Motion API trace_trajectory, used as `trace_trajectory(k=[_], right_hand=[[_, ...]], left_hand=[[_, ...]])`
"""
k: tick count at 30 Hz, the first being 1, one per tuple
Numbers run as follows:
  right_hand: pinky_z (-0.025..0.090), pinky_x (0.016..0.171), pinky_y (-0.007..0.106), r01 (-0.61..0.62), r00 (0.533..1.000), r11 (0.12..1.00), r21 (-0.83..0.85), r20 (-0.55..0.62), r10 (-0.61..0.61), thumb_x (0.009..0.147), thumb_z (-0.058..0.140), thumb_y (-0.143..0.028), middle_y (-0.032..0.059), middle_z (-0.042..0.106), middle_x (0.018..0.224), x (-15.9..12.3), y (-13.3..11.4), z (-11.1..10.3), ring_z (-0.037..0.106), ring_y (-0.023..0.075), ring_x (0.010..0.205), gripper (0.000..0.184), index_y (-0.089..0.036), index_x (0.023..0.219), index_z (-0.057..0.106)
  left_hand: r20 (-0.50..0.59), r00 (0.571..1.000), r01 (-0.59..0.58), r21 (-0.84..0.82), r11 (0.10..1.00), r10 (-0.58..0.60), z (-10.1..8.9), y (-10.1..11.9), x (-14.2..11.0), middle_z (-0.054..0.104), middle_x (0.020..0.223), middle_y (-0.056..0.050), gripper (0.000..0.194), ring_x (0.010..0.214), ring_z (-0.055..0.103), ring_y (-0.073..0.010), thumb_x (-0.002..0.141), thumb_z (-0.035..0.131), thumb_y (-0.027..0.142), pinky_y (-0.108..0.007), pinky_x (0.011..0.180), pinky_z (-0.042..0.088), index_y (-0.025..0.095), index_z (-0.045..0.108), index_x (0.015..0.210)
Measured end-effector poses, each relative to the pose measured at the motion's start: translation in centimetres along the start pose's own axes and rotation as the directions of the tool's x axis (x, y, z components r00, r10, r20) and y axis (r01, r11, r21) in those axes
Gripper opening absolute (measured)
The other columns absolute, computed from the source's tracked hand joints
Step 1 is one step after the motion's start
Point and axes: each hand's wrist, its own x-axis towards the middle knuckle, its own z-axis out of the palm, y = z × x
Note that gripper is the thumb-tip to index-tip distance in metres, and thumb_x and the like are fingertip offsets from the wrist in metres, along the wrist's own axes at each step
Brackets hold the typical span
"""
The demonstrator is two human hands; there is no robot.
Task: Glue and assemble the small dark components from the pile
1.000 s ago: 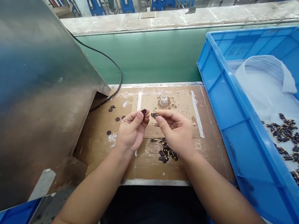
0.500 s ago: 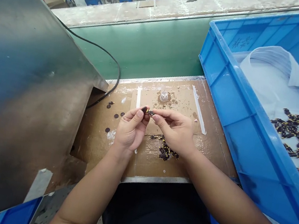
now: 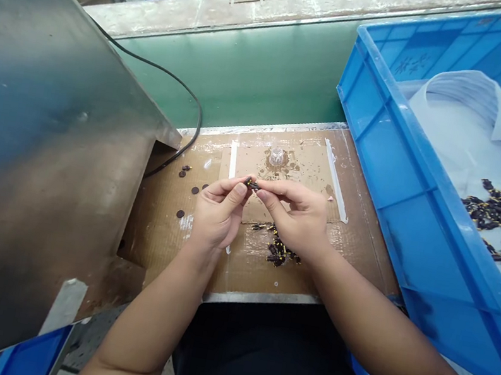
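Observation:
Between my two hands, above the cardboard-covered table (image 3: pixel 245 276), is a small black-and-yellow piece (image 3: pixel 252 184). My left hand (image 3: pixel 220 211) pinches its left end between thumb and fingers. The thumb and forefinger of my right hand (image 3: pixel 298 218) close on its right end. Its exact kind is too small to make out. Below my right hand lies a heap of similar black-and-yellow pieces (image 3: pixel 278 253), partly hidden by that hand. Left of my left hand, several dark round discs (image 3: pixel 180 214) are scattered on the cardboard.
A large blue crate (image 3: pixel 384 133) on the right holds a white sheet and many black-and-yellow pieces (image 3: pixel 491 208). A metal housing (image 3: pixel 57 136) with a black cable (image 3: pixel 173 77) stands on the left. A small clear dome-shaped thing (image 3: pixel 277 157) sits behind my hands.
The dark flat part at my left fingertips has turned and now sits closer to the right fingertips. Both hands keep their pinch. The view has shifted slightly.

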Motion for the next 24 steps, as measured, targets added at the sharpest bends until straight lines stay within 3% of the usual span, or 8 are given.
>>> trace_trajectory(k=[3, 8, 12, 15, 18, 21, 23, 24], right_hand=[[0.061, 0.092, 0.041, 0.104, 0.995, 0.989, -0.104, 0.011, -0.104, 0.093, 0.071, -0.026, 0.0001, 0.08, 0.106, 0.0, 0.0, -0.2, 0.075, 0.0201, 0.096, 0.017, -0.031, 0.107, 0.079], [0.06, 0.095, 0.042, 0.151, 0.988, 0.965, -0.213, 0.016, -0.151, 0.094, 0.068, -0.026, -0.0016, 0.08, 0.106, 0.1, 0.0, -0.5, 0.075, 0.0206, 0.098, 0.018, -0.033, 0.107, 0.078], [0.06, 0.092, 0.041, 0.163, 0.986, 0.957, -0.242, 0.023, -0.162, 0.095, 0.067, -0.028, -0.0013, 0.079, 0.105, 0.1, -0.1, -0.6, 0.074, 0.02, 0.096, 0.015, -0.032, 0.105, 0.077], [0.061, 0.086, 0.038, 0.163, 0.985, 0.958, -0.235, -0.025, -0.174, 0.094, 0.066, -0.028, 0.0001, 0.078, 0.1, 0.3, 0.1, -0.6, 0.072, 0.0182, 0.09, 0.014, -0.029, 0.104, 0.076], [0.062, 0.086, 0.035, 0.12, 0.987, 0.975, -0.185, -0.087, -0.137, 0.092, 0.066, -0.028, 0.0016, 0.074, 0.099, 0.9, 0.5, -0.7, 0.07, 0.0175, 0.091, 0.01, -0.027, 0.099, 0.073], [0.062, 0.083, 0.033, 0.066, 0.99, 0.994, -0.087, -0.119, -0.077, 0.089, 0.067, -0.029, 0.0013, 0.07, 0.095, 1.0, 0.2, -1.1, 0.069, 0.0158, 0.087, 0.006, -0.025, 0.093, 0.068], [0.062, 0.077, 0.031, 0.028, 0.994, 1.0, 0.01, -0.11, -0.027, 0.089, 0.067, -0.029, 0.0009, 0.065, 0.093, -0.3, -0.7, -2.0, 0.069, 0.0146, 0.081, 0.007, -0.024, 0.092, 0.064], [0.062, 0.074, 0.031, 0.002, 0.996, 0.999, 0.052, -0.093, 0.003, 0.089, 0.067, -0.03, 0.0012, 0.062, 0.093, -1.7, -1.2, -2.8, 0.068, 0.0144, 0.079, 0.007, -0.024, 0.09, 0.063]], left_hand=[[-0.004, 0.992, -0.128, 0.136, 0.982, 0.129, 0.0, -0.2, -0.3, 0.076, 0.102, -0.007, 0.016, 0.097, 0.072, -0.0179, 0.077, 0.087, 0.029, -0.034, 0.1, 0.056, 0.023, 0.08, 0.09], [0.089, 0.934, -0.347, 0.464, 0.815, 0.347, 0.2, -0.1, -1.1, 0.073, 0.114, -0.006, 0.016, 0.109, 0.07, -0.022, 0.087, 0.077, 0.022, -0.04, 0.108, 0.053, 0.024, 0.079, 0.103], [0.103, 0.932, -0.352, 0.481, 0.803, 0.346, 0.5, 0.0, -1.1, 0.073, 0.116, -0.006, 0.017, 0.11, 0.069, -0.0223, 0.089, 0.075, 0.025, -0.04, 0.107, 0.053, 0.023, 0.078, 0.106], [0.045, 0.922, -0.366, 0.43, 0.825, 0.385, 0.6, -0.1, -0.5, 0.071, 0.121, -0.009, 0.024, 0.111, 0.068, -0.0221, 0.097, 0.065, 0.033, -0.036, 0.099, 0.056, 0.023, 0.075, 0.116], [-0.014, 0.829, -0.484, 0.484, 0.729, 0.559, 0.4, 0.3, -0.3, 0.071, 0.116, -0.009, 0.029, 0.104, 0.067, -0.0201, 0.102, 0.055, 0.038, -0.032, 0.089, 0.055, 0.022, 0.074, 0.117], [0.101, 0.716, -0.608, 0.576, 0.547, 0.69, 0.0, 1.8, -2.3, 0.071, 0.105, -0.009, 0.027, 0.095, 0.066, -0.0206, 0.1, 0.058, 0.039, -0.034, 0.084, 0.053, 0.022, 0.076, 0.111], [0.18, 0.73, -0.633, 0.543, 0.552, 0.66, -0.3, 3.0, -4.7, 0.071, 0.101, -0.009, 0.024, 0.093, 0.065, -0.0221, 0.093, 0.067, 0.041, -0.037, 0.088, 0.053, 0.022, 0.078, 0.103], [0.154, 0.824, -0.541, 0.5, 0.677, 0.545, -0.4, 3.4, -6.1, 0.07, 0.101, -0.01, 0.024, 0.096, 0.065, -0.0234, 0.087, 0.075, 0.043, -0.038, 0.092, 0.053, 0.021, 0.078, 0.098]])
